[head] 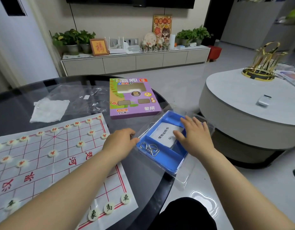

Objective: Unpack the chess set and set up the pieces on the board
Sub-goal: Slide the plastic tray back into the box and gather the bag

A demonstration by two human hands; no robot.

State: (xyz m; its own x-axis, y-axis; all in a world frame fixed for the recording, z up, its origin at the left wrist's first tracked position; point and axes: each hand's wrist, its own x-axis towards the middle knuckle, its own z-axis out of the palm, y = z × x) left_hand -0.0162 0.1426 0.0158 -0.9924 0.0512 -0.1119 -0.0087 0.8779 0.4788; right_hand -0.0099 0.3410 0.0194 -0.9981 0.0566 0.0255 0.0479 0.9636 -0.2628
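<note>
Gripping the blue tray (170, 159) at its left corner, L hand (122, 141) has fingers curled on the rim. R hand (194, 135) lies flat, fingers spread, on the white leaflet (165, 136) inside. Tray overhangs the glass table's (143, 180) right edge. Paper board (44, 165) w/ pieces (125, 198) at front-left; purple box (133, 98) by far edge.

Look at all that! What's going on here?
A person is unpacking a chess set at a glass table. The left hand grips the corner of a blue tray, and the right hand lies flat over the leaflet in it. Metal rings sit in another slot of the tray. The board is spread out to the left with many pieces on it, and the purple box lies behind.
</note>
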